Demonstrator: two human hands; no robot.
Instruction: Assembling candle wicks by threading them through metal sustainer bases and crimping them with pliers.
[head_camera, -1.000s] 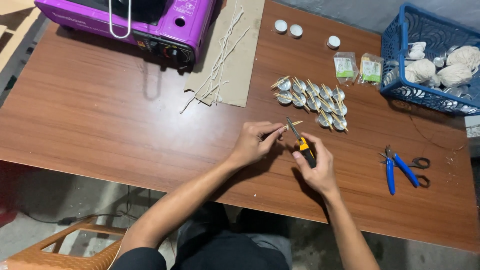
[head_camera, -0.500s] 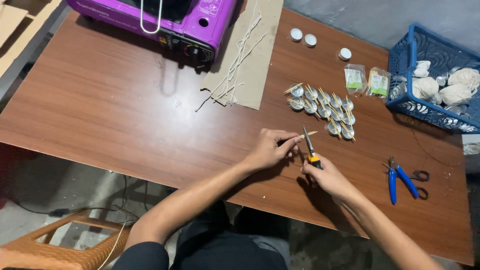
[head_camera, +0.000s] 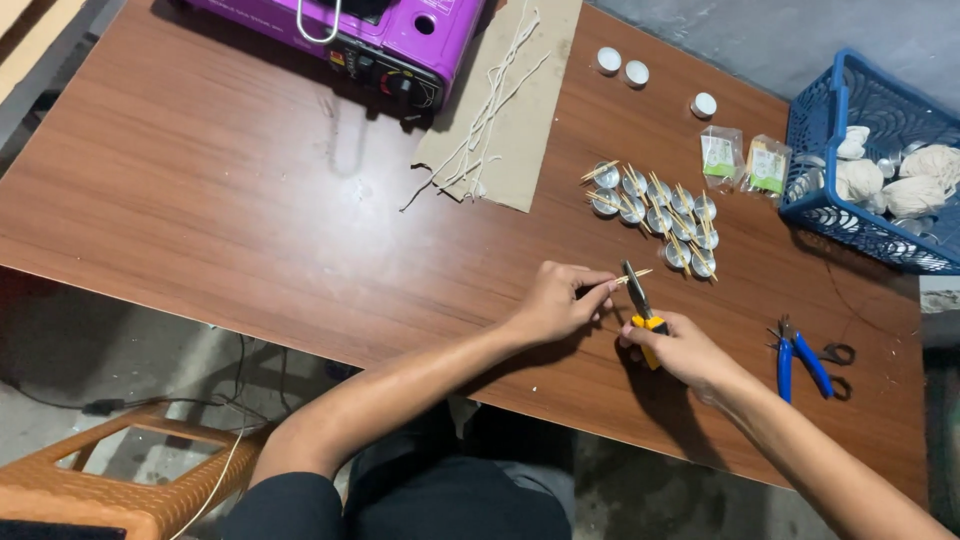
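Brown wood-grain table (head_camera: 230, 210) fills the view, grey floor beyond its far edge, orange plastic stool (head_camera: 110, 480) below the near edge. Purple portable gas stove (head_camera: 360, 30) at the far edge, left of centre. Blue plastic basket (head_camera: 815, 190) at the far right corner, white lumps inside. Cardboard sheet (head_camera: 520, 120) beside the stove, white wick strings (head_camera: 480, 130) lying on it. Cluster of small metal cups (head_camera: 655, 215) with thin wooden sticks laid across, middle of the table toward the right. Two small clear packets (head_camera: 745, 160) just beside the basket. Three white round pieces (head_camera: 635, 72) near the far edge. Blue-handled pliers (head_camera: 800, 360) lie near the right edge, untouched.

Left hand (head_camera: 555, 300) near the near edge, fingers pinched together on a thin wooden stick (head_camera: 632, 277). Right hand (head_camera: 680, 350) closed around the yellow-handled cutters (head_camera: 640, 305), tip up at the stick. Whether the blades are closed on the stick, cannot tell, too small.

Risks, judged: stick is thin, a squeeze off the mark could splinter it or send the cut end flying toward the cups. Left fingertips sit close to the blades, a slip could nip them. A loose pinch lets the stick twist out.
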